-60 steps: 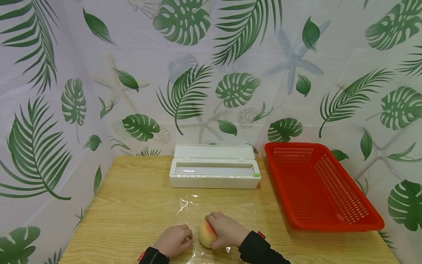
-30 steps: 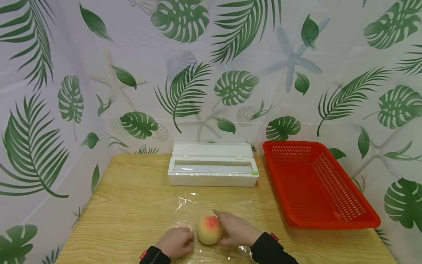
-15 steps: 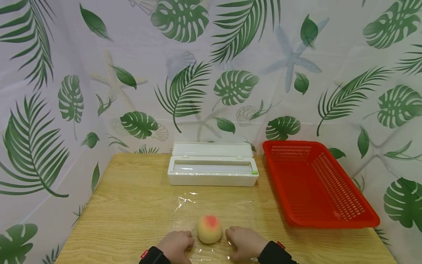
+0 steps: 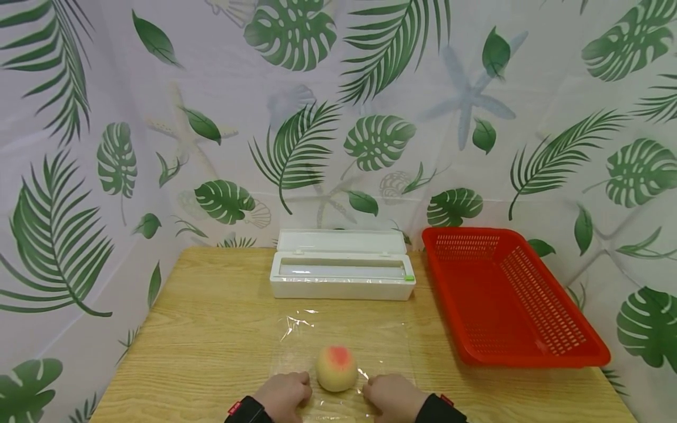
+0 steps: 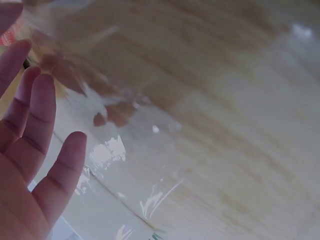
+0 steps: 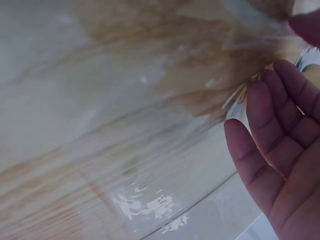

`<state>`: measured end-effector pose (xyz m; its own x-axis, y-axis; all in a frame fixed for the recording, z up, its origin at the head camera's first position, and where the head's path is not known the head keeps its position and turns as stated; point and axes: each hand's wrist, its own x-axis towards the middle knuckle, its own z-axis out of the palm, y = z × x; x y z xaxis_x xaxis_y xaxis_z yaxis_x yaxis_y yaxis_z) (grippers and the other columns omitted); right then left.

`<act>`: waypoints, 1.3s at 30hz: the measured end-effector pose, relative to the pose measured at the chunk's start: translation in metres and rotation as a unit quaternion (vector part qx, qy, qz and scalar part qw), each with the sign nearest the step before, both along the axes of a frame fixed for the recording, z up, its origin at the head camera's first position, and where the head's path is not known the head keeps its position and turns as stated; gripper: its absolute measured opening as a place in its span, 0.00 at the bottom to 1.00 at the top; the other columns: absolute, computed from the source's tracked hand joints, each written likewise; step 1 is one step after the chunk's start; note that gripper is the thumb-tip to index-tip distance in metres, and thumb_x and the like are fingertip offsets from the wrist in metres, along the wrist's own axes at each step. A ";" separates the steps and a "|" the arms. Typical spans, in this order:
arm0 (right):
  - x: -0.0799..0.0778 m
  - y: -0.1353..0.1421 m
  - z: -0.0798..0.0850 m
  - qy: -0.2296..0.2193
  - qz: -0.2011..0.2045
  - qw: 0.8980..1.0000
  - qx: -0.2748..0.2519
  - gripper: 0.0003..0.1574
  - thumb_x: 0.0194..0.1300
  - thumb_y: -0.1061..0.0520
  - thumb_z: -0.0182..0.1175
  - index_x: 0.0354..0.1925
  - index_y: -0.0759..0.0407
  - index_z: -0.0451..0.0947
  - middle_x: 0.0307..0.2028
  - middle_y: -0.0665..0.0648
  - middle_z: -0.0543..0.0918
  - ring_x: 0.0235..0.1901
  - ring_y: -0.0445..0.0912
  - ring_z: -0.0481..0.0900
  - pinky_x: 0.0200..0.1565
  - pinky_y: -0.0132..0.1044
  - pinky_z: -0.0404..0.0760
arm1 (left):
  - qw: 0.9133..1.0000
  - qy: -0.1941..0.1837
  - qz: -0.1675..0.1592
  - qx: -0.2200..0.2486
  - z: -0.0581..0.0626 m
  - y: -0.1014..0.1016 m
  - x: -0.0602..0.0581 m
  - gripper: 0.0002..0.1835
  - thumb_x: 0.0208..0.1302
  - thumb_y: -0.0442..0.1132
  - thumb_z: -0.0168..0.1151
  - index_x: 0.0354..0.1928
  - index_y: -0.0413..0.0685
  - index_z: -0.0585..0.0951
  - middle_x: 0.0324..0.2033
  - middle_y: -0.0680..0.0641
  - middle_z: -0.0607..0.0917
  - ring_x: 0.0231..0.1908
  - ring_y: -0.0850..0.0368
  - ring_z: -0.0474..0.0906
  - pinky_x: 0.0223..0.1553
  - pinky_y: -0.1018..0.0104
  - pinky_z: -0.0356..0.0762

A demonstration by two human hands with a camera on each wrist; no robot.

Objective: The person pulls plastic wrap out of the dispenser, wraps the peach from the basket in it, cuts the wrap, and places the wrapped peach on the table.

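A yellow peach point(image 4: 336, 369) with a pink top sits on a sheet of clear cling film point(image 4: 344, 335) spread on the wooden table. My left hand point(image 4: 285, 396) is just left of the peach, over the film. On the right side, my right hand point(image 4: 394, 396) lies over the film, a little apart from the fruit. In the left wrist view, the fingers point(image 5: 42, 110) are bent loosely, with a gap between thumb and index finger. The right wrist view shows the fingers point(image 6: 260, 115) much the same, beside creased film. Neither hand holds the peach.
Behind the film stands a white cling film dispenser point(image 4: 342, 289), lid up, roll visible and a green slider at its right end. A red plastic basket point(image 4: 534, 358) with perforated sides stands on the right of the table point(image 4: 211, 329). Leaf-patterned cloth point(image 4: 317, 88) hangs behind.
My right hand first held the peach, then turned it pink side up, let go and drew back right. My left hand shifted slightly toward the near edge.
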<state>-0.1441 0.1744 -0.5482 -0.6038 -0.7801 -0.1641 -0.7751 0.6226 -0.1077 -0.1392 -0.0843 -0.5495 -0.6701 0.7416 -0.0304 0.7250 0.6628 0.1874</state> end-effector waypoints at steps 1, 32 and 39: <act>0.001 0.000 0.000 0.016 0.010 1.000 0.000 0.17 0.41 0.53 0.66 0.18 0.49 0.63 0.16 0.42 0.61 0.16 0.36 0.59 0.17 0.28 0.57 | 1.000 0.001 -0.003 0.000 -0.001 0.000 0.000 0.16 0.28 0.38 0.68 0.12 0.55 0.67 0.20 0.60 0.62 0.17 0.66 0.56 0.15 0.74 0.53; -0.010 0.018 0.010 0.037 0.002 0.995 -0.097 0.12 0.52 0.59 0.57 0.19 0.50 0.66 0.16 0.42 0.59 0.15 0.34 0.57 0.21 0.28 0.57 | 0.987 0.099 -0.033 0.121 0.003 -0.007 -0.014 0.10 0.33 0.32 0.62 0.15 0.55 0.71 0.34 0.55 0.73 0.30 0.64 0.66 0.25 0.77 0.62; -0.013 0.019 0.010 0.051 -0.014 0.992 -0.113 0.12 0.53 0.59 0.56 0.18 0.50 0.66 0.16 0.42 0.58 0.15 0.34 0.57 0.20 0.28 0.56 | 0.986 0.103 -0.016 0.133 0.002 -0.006 -0.016 0.09 0.38 0.31 0.59 0.15 0.55 0.74 0.48 0.50 0.74 0.42 0.56 0.71 0.31 0.70 0.69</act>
<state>-0.1569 0.1937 -0.5379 -0.6300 -0.7729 0.0759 -0.7721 0.6127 -0.1688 -0.1555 -0.0901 -0.5480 -0.6184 0.7251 0.3029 0.7851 0.5867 0.1985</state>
